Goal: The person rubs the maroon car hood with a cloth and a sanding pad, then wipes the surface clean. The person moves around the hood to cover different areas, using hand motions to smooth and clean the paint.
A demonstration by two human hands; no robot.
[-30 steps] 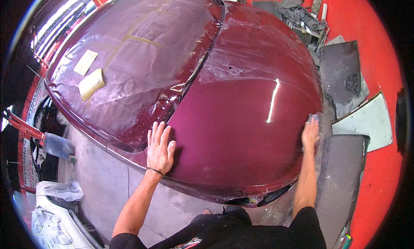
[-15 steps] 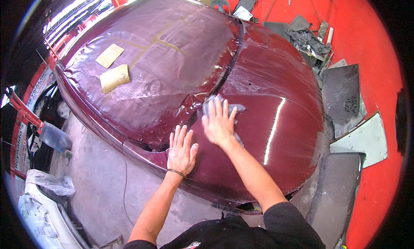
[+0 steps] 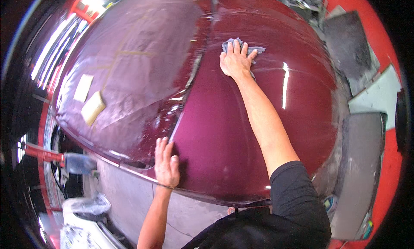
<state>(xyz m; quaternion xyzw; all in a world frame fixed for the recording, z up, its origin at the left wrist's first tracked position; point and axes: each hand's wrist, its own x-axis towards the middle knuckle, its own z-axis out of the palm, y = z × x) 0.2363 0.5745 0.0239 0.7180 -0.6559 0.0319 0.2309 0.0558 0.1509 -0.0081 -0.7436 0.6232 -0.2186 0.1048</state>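
A glossy dark red car hood (image 3: 215,132) fills the middle of the view. My right hand (image 3: 236,61) presses a crumpled grey cloth (image 3: 257,50) against its far part, fingers spread over the cloth, arm stretched out. Part of the cloth is hidden under the palm. My left hand (image 3: 166,165) rests at the near side edge of the hood, by the windshield's lower corner, with fingers extended and nothing in it. Left of the hood, a plastic-like sheet (image 3: 146,72) covers the windshield area.
Two pale yellow sheets (image 3: 83,88) lie on the covered windshield. Dark panels (image 3: 358,171) and a white panel (image 3: 375,96) lean along the red wall at right. A white car part with clear plastic (image 3: 88,204) stands at lower left, near a bluish container (image 3: 79,163).
My right hand has slid the cloth away from me, farther across the hood. My left hand has shifted slightly left and nearer. The view has tilted and moved over the hood.
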